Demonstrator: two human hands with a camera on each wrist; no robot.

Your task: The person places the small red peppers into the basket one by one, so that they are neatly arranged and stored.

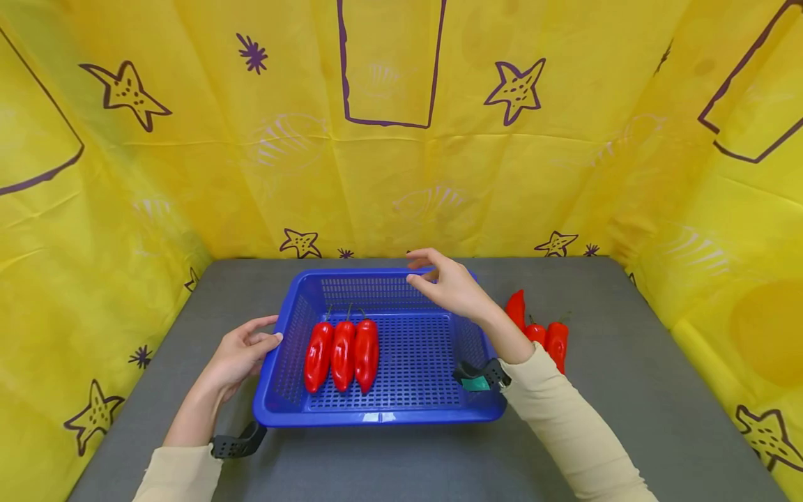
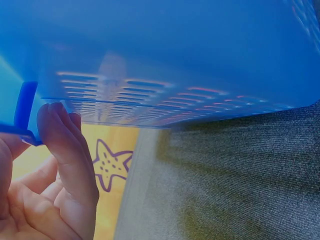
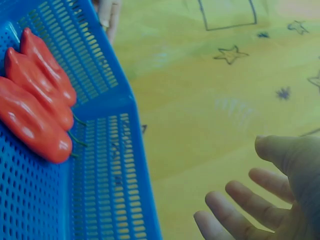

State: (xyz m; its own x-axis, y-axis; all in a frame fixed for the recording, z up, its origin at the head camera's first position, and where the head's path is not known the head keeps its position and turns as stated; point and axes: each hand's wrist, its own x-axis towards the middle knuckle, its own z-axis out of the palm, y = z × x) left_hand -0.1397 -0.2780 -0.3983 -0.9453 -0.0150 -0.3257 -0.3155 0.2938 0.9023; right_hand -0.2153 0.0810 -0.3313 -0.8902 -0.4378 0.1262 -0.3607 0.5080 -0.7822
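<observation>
Your left fingers (image 1: 258, 323) pinch the rim of the blue basket (image 1: 376, 418), three red peppers (image 1: 343, 355) to their right; your right fingers (image 1: 428, 255), loosely spread, hang empty (your forearm (image 1: 507, 333) partly hides more peppers (image 1: 557, 341) rightward).

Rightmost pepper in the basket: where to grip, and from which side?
I'd pinch the rightmost pepper across its body, from above and the right. It lies lengthwise, stem pointing away; the neighbouring pepper crowds its left, while bare basket floor lies right.

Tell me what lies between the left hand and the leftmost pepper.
The blue basket's left side wall; the head view shows it.
</observation>
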